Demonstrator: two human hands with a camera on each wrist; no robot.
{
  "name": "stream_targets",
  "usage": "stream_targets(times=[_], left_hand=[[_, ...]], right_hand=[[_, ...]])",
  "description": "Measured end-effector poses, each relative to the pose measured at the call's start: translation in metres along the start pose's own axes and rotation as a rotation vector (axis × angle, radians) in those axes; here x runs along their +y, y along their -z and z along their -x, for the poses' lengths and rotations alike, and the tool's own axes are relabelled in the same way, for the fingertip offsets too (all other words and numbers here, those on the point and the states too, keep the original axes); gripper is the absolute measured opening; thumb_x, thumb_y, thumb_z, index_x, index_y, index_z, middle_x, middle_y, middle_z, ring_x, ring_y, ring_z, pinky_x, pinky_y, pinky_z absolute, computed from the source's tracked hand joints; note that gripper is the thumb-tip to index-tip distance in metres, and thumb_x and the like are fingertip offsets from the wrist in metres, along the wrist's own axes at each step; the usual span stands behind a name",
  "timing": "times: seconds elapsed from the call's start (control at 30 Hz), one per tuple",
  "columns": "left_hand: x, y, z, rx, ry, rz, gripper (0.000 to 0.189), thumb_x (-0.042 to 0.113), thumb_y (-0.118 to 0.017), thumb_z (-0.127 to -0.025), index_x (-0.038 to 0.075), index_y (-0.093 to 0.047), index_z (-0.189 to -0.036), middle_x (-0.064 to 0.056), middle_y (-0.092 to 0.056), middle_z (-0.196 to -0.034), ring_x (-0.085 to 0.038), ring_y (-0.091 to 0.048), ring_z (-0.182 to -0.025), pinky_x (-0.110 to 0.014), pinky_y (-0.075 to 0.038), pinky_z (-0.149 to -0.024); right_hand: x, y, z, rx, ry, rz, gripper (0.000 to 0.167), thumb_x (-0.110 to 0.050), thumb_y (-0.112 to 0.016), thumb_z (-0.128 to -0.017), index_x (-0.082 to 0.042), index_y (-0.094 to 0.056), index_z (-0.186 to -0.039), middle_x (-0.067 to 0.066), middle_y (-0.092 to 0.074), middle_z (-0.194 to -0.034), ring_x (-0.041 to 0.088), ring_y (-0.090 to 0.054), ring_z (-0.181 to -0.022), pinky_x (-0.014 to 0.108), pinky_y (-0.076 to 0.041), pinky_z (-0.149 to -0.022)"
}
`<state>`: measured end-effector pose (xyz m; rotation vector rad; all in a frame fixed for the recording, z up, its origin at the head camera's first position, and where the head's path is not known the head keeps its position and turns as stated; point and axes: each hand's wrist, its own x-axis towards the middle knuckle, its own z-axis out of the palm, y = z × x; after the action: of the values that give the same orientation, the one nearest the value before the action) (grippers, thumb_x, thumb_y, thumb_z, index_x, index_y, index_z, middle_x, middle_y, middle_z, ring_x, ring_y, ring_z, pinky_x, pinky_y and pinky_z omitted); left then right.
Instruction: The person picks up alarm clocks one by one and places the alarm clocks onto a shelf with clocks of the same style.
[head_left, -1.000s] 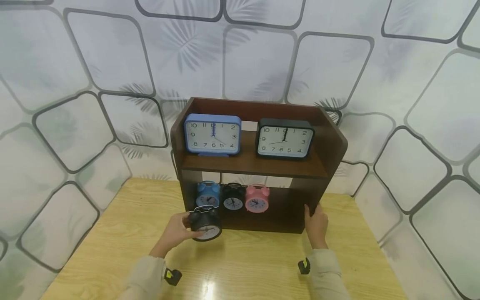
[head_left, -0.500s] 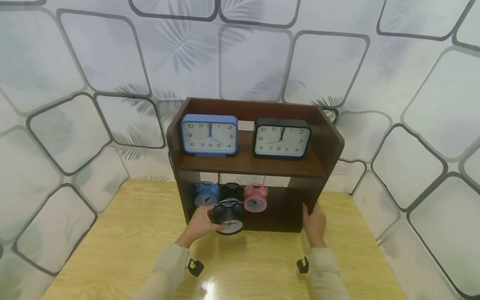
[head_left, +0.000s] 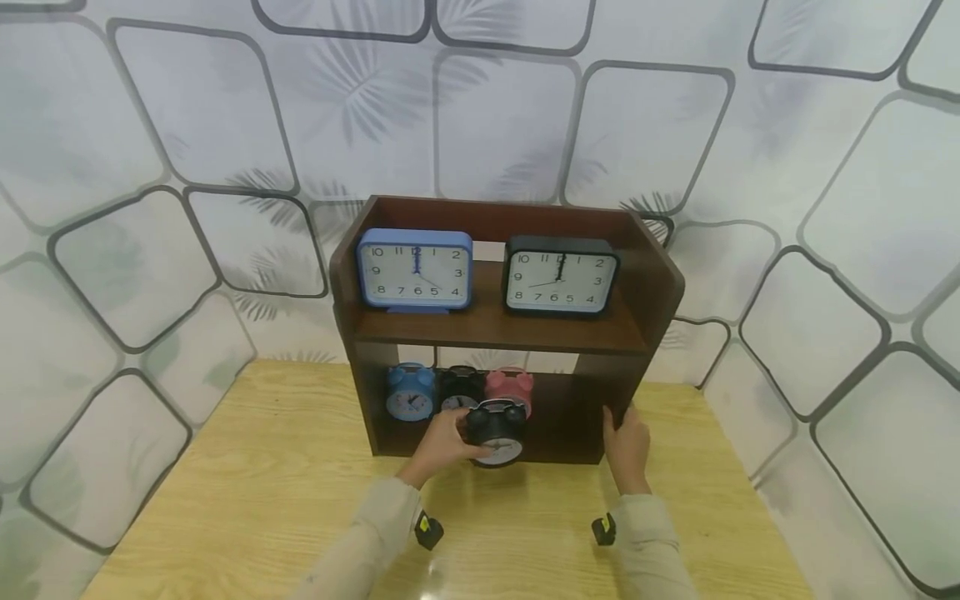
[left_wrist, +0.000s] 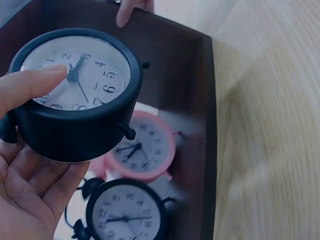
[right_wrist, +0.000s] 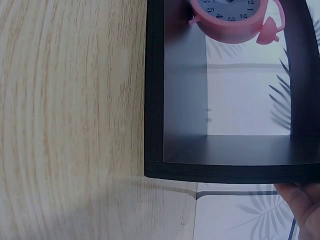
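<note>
My left hand (head_left: 444,446) holds a black twin-bell alarm clock (head_left: 496,423) just in front of the lower shelf. In the left wrist view its thumb (left_wrist: 35,85) lies over the white dial, with the fingers under the back. Behind it, a blue alarm clock (head_left: 410,392), another black alarm clock (left_wrist: 125,215) and a pink alarm clock (left_wrist: 142,145) stand in a row on the lower level of the dark brown wooden shelf (head_left: 502,335). My right hand (head_left: 628,446) grips the shelf's right side panel near its lower front, thumb at the edge.
On the upper level stand a blue rectangular clock (head_left: 416,271) at left and a black rectangular clock (head_left: 560,277) at right. The shelf sits on a light wood table (head_left: 247,475), close to the patterned wall (head_left: 502,125) behind.
My left hand has carried the black alarm clock rightward, past the blue and black clocks, to overlap the pink one. The right hand has stayed on the side panel.
</note>
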<state>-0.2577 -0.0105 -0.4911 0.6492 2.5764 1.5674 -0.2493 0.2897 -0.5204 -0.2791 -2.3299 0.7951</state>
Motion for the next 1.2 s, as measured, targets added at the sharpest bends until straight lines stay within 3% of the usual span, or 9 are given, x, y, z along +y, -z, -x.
stream_targets(times=[0.23, 0.37, 0.67, 0.83, 1.0, 1.2], left_hand=[[-0.002, -0.017, -0.013, -0.014, 0.047, -0.012, 0.071, 0.019, -0.084, -0.067, -0.012, -0.054, -0.122, -0.024, -0.063, -0.116, -0.029, -0.061, -0.099, -0.041, -0.051, -0.083], [-0.005, -0.027, -0.02, -0.042, 0.052, -0.009, 0.074, 0.019, -0.082, -0.069, -0.014, -0.049, -0.126, -0.028, -0.057, -0.123, -0.038, -0.057, -0.11, -0.048, -0.048, -0.09], [-0.017, -0.053, -0.034, -0.042, 0.023, 0.012, 0.07, 0.018, -0.081, -0.07, -0.014, -0.05, -0.125, -0.029, -0.056, -0.124, -0.04, -0.055, -0.114, -0.051, -0.046, -0.092], [-0.021, -0.068, -0.039, -0.037, 0.008, -0.009, 0.065, 0.018, -0.081, -0.07, -0.012, -0.053, -0.121, -0.027, -0.06, -0.119, -0.039, -0.058, -0.108, -0.05, -0.048, -0.089], [-0.024, -0.08, -0.046, -0.042, -0.023, 0.05, 0.066, 0.014, -0.081, -0.07, -0.01, -0.052, -0.124, -0.026, -0.058, -0.124, -0.039, -0.055, -0.117, -0.051, -0.044, -0.096], [-0.032, -0.093, -0.054, -0.003, -0.05, 0.079, 0.067, 0.009, -0.081, -0.069, -0.012, -0.051, -0.124, -0.028, -0.056, -0.125, -0.042, -0.052, -0.12, -0.052, -0.04, -0.1]], right_hand=[[0.001, -0.001, -0.001, -0.015, -0.019, 0.004, 0.029, -0.015, -0.06, -0.09, 0.012, -0.056, -0.098, 0.037, -0.063, -0.083, 0.052, -0.062, -0.073, 0.056, -0.048, -0.064], [0.001, 0.0, -0.001, -0.022, -0.025, 0.008, 0.028, -0.016, -0.06, -0.09, 0.012, -0.056, -0.096, 0.036, -0.063, -0.083, 0.051, -0.062, -0.072, 0.056, -0.048, -0.063], [0.002, 0.0, 0.0, -0.012, -0.016, 0.002, 0.028, -0.015, -0.061, -0.089, 0.012, -0.056, -0.095, 0.035, -0.064, -0.081, 0.05, -0.062, -0.07, 0.055, -0.048, -0.062], [0.005, -0.002, 0.0, -0.013, -0.02, 0.001, 0.028, -0.016, -0.061, -0.09, 0.011, -0.057, -0.094, 0.035, -0.064, -0.082, 0.05, -0.062, -0.071, 0.055, -0.048, -0.063], [0.004, 0.0, 0.0, -0.006, -0.013, 0.007, 0.028, -0.016, -0.061, -0.089, 0.011, -0.057, -0.094, 0.034, -0.064, -0.079, 0.05, -0.062, -0.069, 0.054, -0.047, -0.061], [0.001, 0.001, 0.0, 0.009, 0.0, -0.002, 0.026, -0.014, -0.062, -0.088, 0.011, -0.057, -0.093, 0.034, -0.063, -0.077, 0.05, -0.061, -0.067, 0.055, -0.047, -0.061]])
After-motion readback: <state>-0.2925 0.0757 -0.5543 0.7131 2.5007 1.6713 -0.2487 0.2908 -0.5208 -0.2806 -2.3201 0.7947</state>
